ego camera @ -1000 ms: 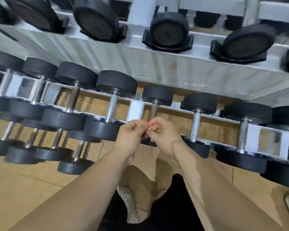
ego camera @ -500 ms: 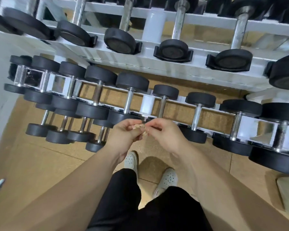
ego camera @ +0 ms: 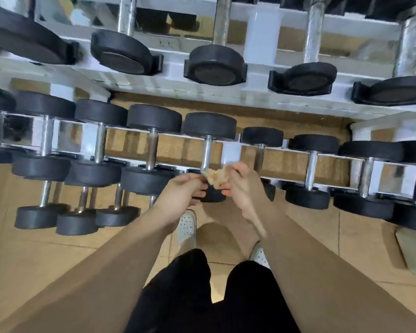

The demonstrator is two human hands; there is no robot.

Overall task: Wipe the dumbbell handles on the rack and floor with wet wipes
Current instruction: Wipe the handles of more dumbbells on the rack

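Above the lower rack, a crumpled wipe is pinched between the left hand and right hand.

Dumbbell handles shiny metal; heads matt black; wipe crumpled.

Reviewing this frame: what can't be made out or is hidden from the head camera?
Head view:
- wipe: crumpled between left hand and right hand; wetness cannot be told.
- dumbbell handle behind the hands: lower end hidden by the wipe.
- upper-tier dumbbells: far ends cut off by the top edge.
- floor dumbbells: far heads hidden under the lower-tier dumbbells.
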